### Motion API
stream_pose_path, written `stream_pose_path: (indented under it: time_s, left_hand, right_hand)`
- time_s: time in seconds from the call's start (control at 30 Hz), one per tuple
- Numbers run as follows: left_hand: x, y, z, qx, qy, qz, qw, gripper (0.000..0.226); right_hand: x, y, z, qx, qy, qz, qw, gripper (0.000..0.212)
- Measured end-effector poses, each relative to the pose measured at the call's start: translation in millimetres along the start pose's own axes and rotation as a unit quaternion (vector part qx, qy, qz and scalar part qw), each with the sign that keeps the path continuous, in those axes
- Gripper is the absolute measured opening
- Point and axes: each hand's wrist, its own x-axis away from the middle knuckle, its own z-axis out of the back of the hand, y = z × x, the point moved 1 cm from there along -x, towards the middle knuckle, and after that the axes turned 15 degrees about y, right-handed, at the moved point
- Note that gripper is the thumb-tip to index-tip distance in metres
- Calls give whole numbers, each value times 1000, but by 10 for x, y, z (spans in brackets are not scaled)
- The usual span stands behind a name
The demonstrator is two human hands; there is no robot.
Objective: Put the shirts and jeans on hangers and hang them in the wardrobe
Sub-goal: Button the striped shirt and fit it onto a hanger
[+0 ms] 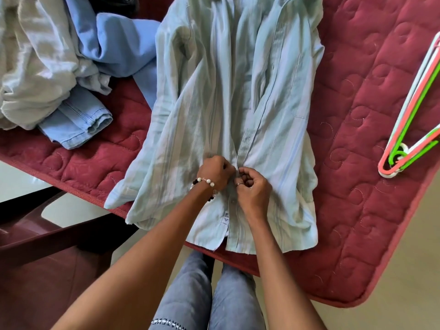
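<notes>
Maroon quilted mattress (pixel 371 129) bears striped shirt (pixel 228 96), hangers (pixel 414 129), crumpled clothes (pixel 47 63).

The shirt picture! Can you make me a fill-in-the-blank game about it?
1. Both hands pinch the front of the striped shirt, which lies on a ____ mattress.
2. The beaded bracelet is on the ____ wrist.
3. The hangers lie to the shirt's ____.

Missing words: red; left; right
</notes>
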Motion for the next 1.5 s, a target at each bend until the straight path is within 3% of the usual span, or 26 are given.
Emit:
stream_pose_path:
  time_s: [0.2, 0.33, 0.43, 0.53, 0.73, 0.83, 0.93, 1.1, 1.2, 1.27, 1.33, 1.4, 1.5]
  left_hand:
    - [-3, -30, 48, 58, -40, 4, 997, 30]
    - [18, -4, 98, 88, -60, -5, 994, 32]
    - [1, -16, 82, 159, -65, 60, 983, 38]
    - [3, 17, 54, 165, -64, 92, 980, 44]
    - [91, 96, 17, 130, 66, 91, 985, 21]
    - [122, 127, 8, 128, 112, 103, 980, 15]
    - [123, 117, -15, 127, 128, 112, 977, 11]
    - [44, 39, -20, 193, 43, 121, 973, 21]
    - [-7, 71, 28, 183, 0, 97, 978, 21]
    - [-34, 149, 90, 96, 57, 57, 992, 11]
    - [-85, 222, 159, 44, 164, 4, 986, 8]
    - [-156, 328, 203, 57, 234, -91, 966, 9]
    - [-258, 479, 183, 20, 227, -203, 952, 17]
  right_hand:
    - [-89, 40, 63, -38, -43, -40, 998, 16]
    - [-249, 66, 27, -88, -107, -126, 982, 6]
    - [-291, 45, 24, -104, -133, -145, 975, 11]
    - [-256, 37, 15, -81, -108, -122, 983, 22]
    - [-153, -9, -2, -43, -61, -70, 995, 13]
    - [-180, -2, -3, -53, -77, -61, 994, 18]
    - [-240, 41, -11, -72, -114, -106, 985, 13]
    - [-402, -43, 63, -114, -213, -199, 950, 24]
    - [-457, -107, 108, -77, -249, -220, 940, 27]
    - [-497, -137, 93, 22, -235, -167, 957, 21]
    - [-538, -187, 84, 96, -133, -80, 983, 11]
    - [-549, -342, 95, 41, -10, -3, 999, 9]
    - [-580, -472, -24, 31, 28, 113, 993, 17]
